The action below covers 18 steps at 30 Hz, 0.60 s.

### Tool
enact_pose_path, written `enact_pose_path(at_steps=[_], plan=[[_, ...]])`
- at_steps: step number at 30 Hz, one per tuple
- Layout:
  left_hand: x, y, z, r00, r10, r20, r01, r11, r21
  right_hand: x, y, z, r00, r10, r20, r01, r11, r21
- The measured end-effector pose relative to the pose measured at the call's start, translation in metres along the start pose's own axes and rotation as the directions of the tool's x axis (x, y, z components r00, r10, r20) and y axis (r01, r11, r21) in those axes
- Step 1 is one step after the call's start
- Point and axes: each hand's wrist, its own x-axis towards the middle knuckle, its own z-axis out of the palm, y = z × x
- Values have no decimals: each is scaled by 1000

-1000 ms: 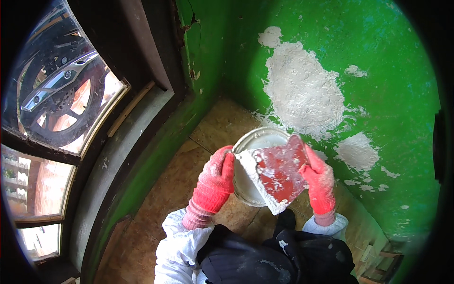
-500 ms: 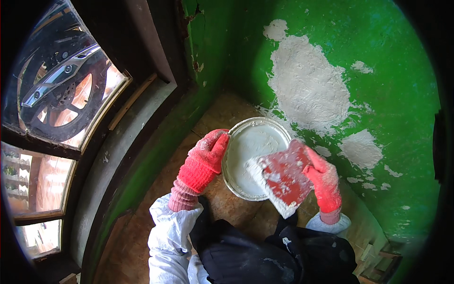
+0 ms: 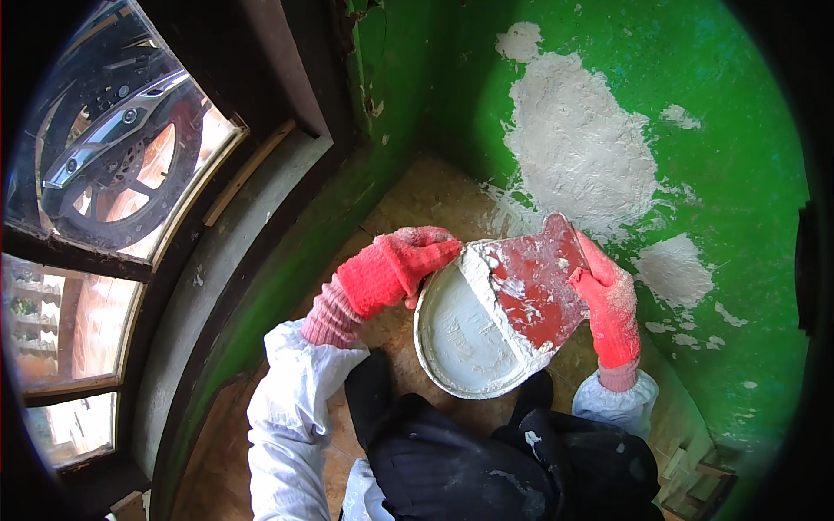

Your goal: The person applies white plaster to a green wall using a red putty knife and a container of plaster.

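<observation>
A round white tub (image 3: 456, 326) of white putty is in front of my knees, its rim crusted with paste. My left hand (image 3: 404, 265), in a red knit glove, grips the tub's upper left rim. In my gloved right hand (image 3: 606, 300) is a wide red plastic putty spreader (image 3: 539, 286), held by its right side. White putty smears its face and lines its long left edge, which lies across the tub's opening. The spreader covers the right part of the tub. My right fingers are partly hidden behind it.
Ahead and right stands a green wall (image 3: 730, 156) with a large rough white putty patch (image 3: 582, 143) and smaller ones. At left, a dark-framed window (image 3: 87, 321) shows a motorcycle wheel outside. Brown tiles (image 3: 408, 195) cover the floor. A small wooden piece (image 3: 695, 486) sits at lower right.
The spreader has turned more upright and shifted right, its loaded edge now across the tub. My left hand has moved slightly right along the rim. The tub sits a little lower in view.
</observation>
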Motion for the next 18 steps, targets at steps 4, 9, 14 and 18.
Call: enact_pose_path(at_steps=[4, 9, 14, 18], plan=[[8, -9, -7, 973, 199, 120, -211, 973, 93, -1, -4, 1, 999, 39, 7, -39, 999, -16], [17, -20, -7, 931, 298, 211, -314, 948, 47, -1, 2, -2, 999, 2, 47, 0, 999, -41], [25, -34, -2, 843, 507, 181, -516, 857, 2, -6, -2, 5, 997, 29, 71, -23, 996, -91], [25, -27, -1, 813, 563, 149, -562, 825, -52, -7, -3, 3, 995, 46, 85, -43, 998, -36]])
